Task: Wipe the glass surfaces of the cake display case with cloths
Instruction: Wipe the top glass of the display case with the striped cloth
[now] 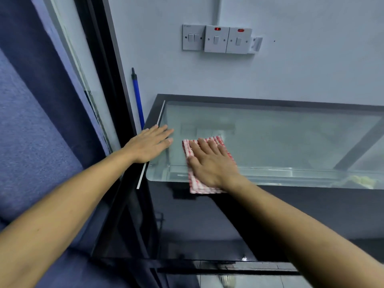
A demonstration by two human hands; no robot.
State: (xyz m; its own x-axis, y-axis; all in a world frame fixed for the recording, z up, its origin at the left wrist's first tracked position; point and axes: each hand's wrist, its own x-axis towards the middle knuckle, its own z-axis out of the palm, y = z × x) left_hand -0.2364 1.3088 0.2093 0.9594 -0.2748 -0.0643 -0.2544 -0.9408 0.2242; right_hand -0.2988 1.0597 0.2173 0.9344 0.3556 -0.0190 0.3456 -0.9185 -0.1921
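Right hand (209, 163) lies flat, fingers straight, pressing the red-checked cloth (199, 183) on the case's glass top (280, 138) near its left end. Left hand (150, 145) lies flat and empty at 9 o'clock. Unwiped glass runs toward 3 o'clock; right hand is nearer.

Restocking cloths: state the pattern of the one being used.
Red-and-white checked cloth, head view.
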